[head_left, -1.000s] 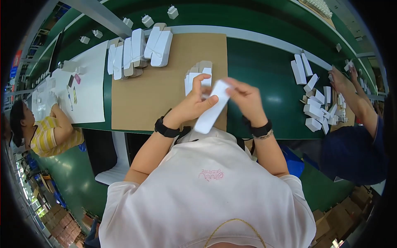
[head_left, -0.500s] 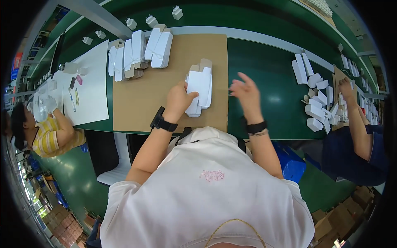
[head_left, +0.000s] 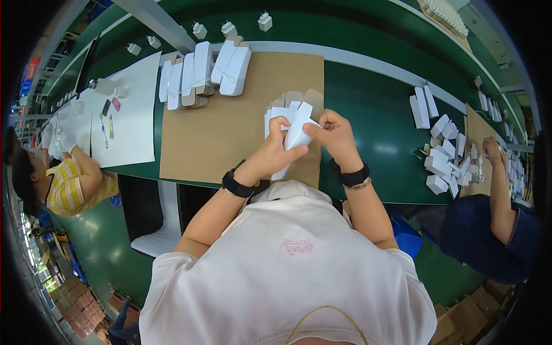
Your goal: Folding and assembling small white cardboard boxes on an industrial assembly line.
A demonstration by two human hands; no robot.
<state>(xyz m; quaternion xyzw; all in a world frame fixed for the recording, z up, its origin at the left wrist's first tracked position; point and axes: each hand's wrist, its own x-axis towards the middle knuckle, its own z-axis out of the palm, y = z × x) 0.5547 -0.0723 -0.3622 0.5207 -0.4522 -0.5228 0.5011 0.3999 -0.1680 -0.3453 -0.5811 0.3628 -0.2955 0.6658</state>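
Note:
A flat white carton blank (head_left: pixel 296 135) is held up above the brown cardboard sheet (head_left: pixel 230 132). My left hand (head_left: pixel 275 150) grips its lower part and my right hand (head_left: pixel 334 135) pinches its upper right edge. Just behind the blank lies a small stack of flat white blanks (head_left: pixel 282 112) on the cardboard. Both wrists wear dark bands.
Folded white boxes (head_left: pixel 204 72) lie in a row at the cardboard's far left. White plug adapters (head_left: pixel 229 29) stand along the far belt edge. To the right a person in dark blue handles a heap of white boxes (head_left: pixel 445 158). On the left a person in yellow sits by white paper sheets (head_left: pixel 129 109).
Half a second ago my left hand rested on the stack and my right hand was free. Both hands now hold a fresh blank lifted off the stack.

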